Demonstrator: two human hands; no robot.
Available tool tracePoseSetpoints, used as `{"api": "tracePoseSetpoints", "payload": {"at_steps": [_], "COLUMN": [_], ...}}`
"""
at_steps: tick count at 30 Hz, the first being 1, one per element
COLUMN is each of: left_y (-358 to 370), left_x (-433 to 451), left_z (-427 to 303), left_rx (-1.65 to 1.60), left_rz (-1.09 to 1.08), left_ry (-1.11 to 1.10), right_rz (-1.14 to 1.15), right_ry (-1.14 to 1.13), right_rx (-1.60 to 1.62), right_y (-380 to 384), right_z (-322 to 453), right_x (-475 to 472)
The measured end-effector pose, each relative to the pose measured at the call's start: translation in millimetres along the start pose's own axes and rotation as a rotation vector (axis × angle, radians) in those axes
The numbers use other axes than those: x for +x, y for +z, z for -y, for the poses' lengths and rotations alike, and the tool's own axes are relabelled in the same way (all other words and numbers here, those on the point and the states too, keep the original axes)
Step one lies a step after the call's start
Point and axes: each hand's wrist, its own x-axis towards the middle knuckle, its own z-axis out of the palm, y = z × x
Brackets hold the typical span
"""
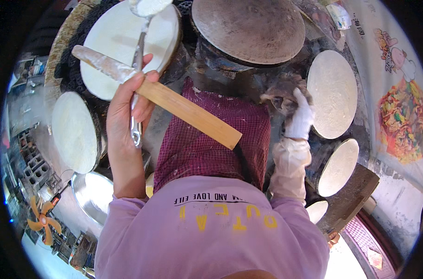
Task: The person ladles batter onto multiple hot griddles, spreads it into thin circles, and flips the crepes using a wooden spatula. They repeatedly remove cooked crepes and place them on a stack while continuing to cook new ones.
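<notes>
My left hand (133,99) grips two tools at once: a flat wooden spreader (190,111) and a metal ladle (138,55). White batter coats the spreader's far part, and more batter lies in the ladle's bowl (150,7). Beneath them is a round griddle (103,69) covered by a pale sheet of batter. My right hand (300,113), in a white glove, holds a dark, crumpled cloth (284,92). It is beside another round griddle with a pale layer (331,94). Between and beyond my hands stands a bare, brownish griddle (250,28).
More pale-covered griddles stand at the left (73,132) and lower right (338,167). A shiny metal basin (93,195) is by my left elbow. An orange-bladed fan (43,220) stands at lower left. A printed banner (399,87) hangs along the right.
</notes>
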Motion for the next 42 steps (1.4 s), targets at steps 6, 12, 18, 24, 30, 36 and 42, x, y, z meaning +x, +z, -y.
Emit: {"api": "tracePoseSetpoints", "payload": {"at_steps": [6,12,18,24,30,36,42], "left_y": [-24,-31,-36,-28,-19,-24,-36], "left_x": [-55,-81,-77,-52,-26,20,54], "left_z": [-9,-19,-24,-19,-17,-27,-37], "left_rx": [0.002,0.022,0.061,0.061,0.128,0.157,0.093], "left_rz": [0.039,-0.025,-0.027,-0.040,-0.063,-0.100,-0.225], "left_ry": [0.020,0.038,0.074,0.035,0.028,0.043,0.116], "right_rz": [-0.016,0.046,-0.147,-0.156,-0.203,0.022,0.272], "right_ry": [-0.312,-0.383,-0.314,-0.426,-0.674,-0.744,-0.849], "right_rx": [-0.271,-0.392,-0.252,-0.450,-0.699,-1.024,-1.564], "right_y": [59,131,61,32,18,49,139], "right_z": [-90,-157,-71,-112,-70,5,30], "right_x": [-2,-23,29,70,162,260,368]}}
